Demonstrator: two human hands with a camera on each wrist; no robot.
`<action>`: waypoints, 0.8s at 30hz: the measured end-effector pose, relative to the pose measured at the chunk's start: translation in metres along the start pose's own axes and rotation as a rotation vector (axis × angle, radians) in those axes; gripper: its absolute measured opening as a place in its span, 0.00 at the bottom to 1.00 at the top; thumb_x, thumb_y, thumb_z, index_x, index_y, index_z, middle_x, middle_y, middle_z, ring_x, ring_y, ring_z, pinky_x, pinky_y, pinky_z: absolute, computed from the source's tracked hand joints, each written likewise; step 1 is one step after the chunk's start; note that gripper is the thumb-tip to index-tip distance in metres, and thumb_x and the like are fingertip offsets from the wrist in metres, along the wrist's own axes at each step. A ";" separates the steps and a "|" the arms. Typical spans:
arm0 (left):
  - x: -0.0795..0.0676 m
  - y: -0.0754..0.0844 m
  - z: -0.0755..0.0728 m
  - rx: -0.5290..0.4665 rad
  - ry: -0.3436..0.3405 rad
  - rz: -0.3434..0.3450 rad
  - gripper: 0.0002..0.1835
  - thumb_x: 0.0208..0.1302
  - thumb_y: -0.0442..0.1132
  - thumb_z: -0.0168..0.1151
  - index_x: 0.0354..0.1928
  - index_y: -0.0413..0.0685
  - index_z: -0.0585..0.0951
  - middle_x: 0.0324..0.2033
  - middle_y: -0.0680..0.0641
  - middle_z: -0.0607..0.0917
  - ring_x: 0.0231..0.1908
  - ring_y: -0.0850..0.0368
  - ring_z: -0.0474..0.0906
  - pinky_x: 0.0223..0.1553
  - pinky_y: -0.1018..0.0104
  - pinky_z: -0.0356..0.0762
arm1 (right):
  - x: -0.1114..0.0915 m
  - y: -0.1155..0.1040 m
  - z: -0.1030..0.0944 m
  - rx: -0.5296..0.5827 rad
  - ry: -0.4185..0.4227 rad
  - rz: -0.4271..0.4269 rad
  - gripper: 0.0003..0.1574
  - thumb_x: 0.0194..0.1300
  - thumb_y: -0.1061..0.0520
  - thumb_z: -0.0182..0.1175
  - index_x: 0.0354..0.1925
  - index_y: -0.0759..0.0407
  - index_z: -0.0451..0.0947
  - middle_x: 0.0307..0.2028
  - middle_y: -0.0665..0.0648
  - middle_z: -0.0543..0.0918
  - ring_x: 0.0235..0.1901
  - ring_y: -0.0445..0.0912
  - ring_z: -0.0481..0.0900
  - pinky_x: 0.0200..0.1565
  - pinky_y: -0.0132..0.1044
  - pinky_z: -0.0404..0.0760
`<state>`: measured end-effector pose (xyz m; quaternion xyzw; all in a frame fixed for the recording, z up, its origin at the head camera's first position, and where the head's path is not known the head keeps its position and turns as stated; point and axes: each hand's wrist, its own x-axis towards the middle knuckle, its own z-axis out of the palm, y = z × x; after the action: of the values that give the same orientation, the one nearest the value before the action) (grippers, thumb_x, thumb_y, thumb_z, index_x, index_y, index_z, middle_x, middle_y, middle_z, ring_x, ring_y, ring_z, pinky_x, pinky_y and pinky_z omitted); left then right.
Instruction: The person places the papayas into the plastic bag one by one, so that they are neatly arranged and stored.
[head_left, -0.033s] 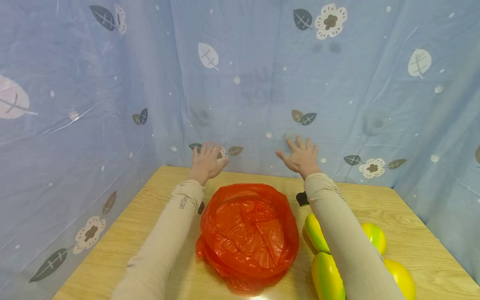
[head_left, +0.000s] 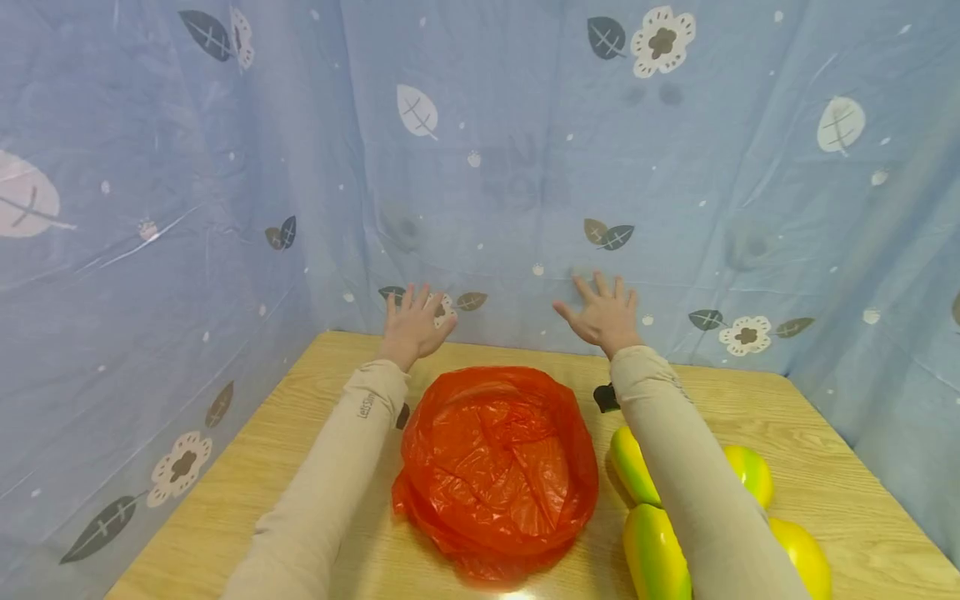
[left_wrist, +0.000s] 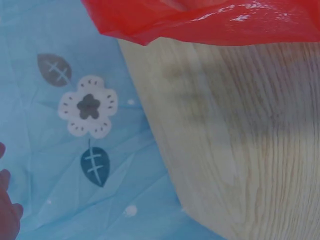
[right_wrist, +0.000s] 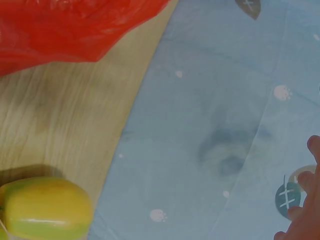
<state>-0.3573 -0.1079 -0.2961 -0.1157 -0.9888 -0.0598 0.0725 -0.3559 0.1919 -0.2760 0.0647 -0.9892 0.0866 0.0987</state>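
Both arms reach forward over the table, fingers spread and holding nothing. In the head view my left hand [head_left: 415, 327] hangs above the far table edge, left of a red plastic bag [head_left: 498, 467]. On the other side, my right hand [head_left: 602, 315] is held up with its thumb toward the left. The bag stands between the forearms with its mouth wide and its rim rolled outward. Beside and partly under the right forearm lie several yellow-green mangoes [head_left: 654, 550]. Fingertips of the left hand [left_wrist: 7, 200] and of the right hand [right_wrist: 302, 200] show at the outer edges of the wrist views.
A wooden table [head_left: 780, 417] carries the bag and fruit. Blue curtains [head_left: 495, 192] with leaf and flower prints hang behind and along both sides. One mango [right_wrist: 47, 207] lies near the table's edge in the right wrist view.
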 end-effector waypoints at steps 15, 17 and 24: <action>0.002 -0.008 -0.007 0.004 0.013 0.003 0.37 0.71 0.62 0.36 0.75 0.50 0.52 0.73 0.42 0.46 0.71 0.40 0.36 0.66 0.37 0.34 | -0.003 0.005 -0.007 0.080 0.038 -0.002 0.48 0.69 0.30 0.37 0.75 0.55 0.42 0.72 0.69 0.43 0.68 0.72 0.37 0.62 0.70 0.38; 0.002 -0.009 -0.008 -0.016 0.022 0.017 0.37 0.71 0.62 0.37 0.74 0.51 0.53 0.73 0.42 0.46 0.71 0.40 0.37 0.66 0.37 0.35 | -0.004 0.005 -0.008 0.137 0.073 -0.010 0.48 0.70 0.32 0.39 0.75 0.55 0.42 0.72 0.69 0.45 0.67 0.71 0.40 0.62 0.70 0.42; -0.002 -0.021 -0.005 -0.179 0.116 0.116 0.30 0.71 0.52 0.48 0.70 0.48 0.64 0.71 0.38 0.54 0.69 0.37 0.47 0.64 0.35 0.44 | -0.009 0.014 -0.010 0.360 0.153 -0.058 0.46 0.72 0.36 0.41 0.75 0.59 0.42 0.71 0.70 0.49 0.67 0.68 0.48 0.64 0.64 0.50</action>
<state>-0.3597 -0.1293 -0.2939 -0.1753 -0.9652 -0.1503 0.1225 -0.3478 0.2083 -0.2708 0.1031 -0.9451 0.2638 0.1629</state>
